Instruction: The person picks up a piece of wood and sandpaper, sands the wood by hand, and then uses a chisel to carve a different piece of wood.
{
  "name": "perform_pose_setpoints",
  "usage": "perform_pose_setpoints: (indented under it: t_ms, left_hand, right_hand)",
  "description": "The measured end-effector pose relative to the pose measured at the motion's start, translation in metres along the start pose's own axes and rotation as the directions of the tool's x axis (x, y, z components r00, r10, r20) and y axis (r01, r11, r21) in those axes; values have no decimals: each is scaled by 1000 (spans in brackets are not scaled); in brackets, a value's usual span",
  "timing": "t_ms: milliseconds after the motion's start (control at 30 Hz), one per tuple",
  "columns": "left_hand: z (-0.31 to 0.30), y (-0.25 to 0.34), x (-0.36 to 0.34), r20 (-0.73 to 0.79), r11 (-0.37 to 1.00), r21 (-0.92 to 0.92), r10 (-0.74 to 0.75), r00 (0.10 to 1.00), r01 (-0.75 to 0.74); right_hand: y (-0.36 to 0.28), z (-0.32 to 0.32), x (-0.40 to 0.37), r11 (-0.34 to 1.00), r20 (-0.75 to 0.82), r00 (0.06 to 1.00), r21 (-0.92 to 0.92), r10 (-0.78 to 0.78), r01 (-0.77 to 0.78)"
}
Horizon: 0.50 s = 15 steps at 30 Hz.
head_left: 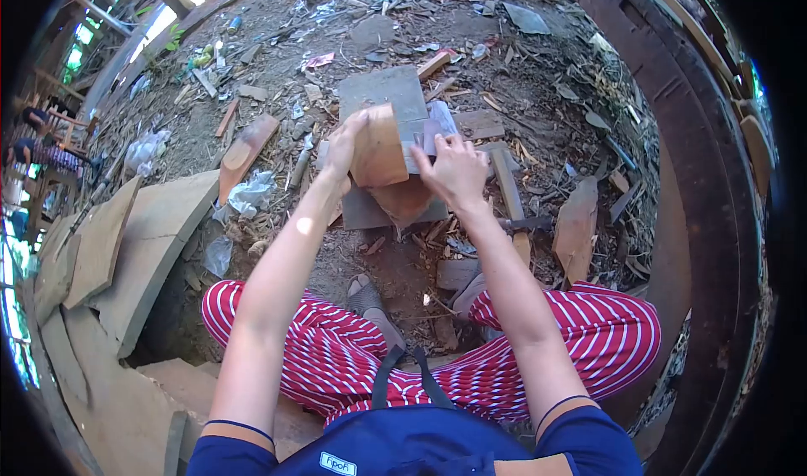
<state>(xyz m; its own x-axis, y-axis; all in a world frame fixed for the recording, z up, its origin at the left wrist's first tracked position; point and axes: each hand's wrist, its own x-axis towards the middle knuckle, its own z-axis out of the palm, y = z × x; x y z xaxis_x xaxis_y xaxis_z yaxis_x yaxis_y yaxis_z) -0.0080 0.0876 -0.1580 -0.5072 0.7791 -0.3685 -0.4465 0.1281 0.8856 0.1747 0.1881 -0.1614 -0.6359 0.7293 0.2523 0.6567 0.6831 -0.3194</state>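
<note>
My left hand [340,148] is closed on the left edge of a wooden block [380,146], which stands tilted up in front of me. My right hand [456,171] has its fingers bent round a small folded grey sheet [427,133], like sandpaper, just right of the block. Under and behind them lies a flat grey board [382,89]. Below the block, a brown pointed piece of wood [406,200] juts toward me.
Wood chips and scraps litter the dirt ground. Curved boards [160,232] are stacked at my left, near a clear plastic bag [252,192]. A long dark beam [698,165] arcs along my right. Cut wood pieces [577,228] lie nearby; people [50,152] sit far left.
</note>
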Motion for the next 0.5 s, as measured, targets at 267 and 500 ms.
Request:
perform_pose_setpoints:
  t_ms: [267,500]
  left_hand:
    - [-22,-29,1,-350,719,680,489,799,-142]
    - [9,-14,8,-156,405,892,694,703,-201]
  right_hand:
    - [10,36,5,976,-116,990,193,-76,97]
    - [-6,29,22,716,-177,969,698,173,0]
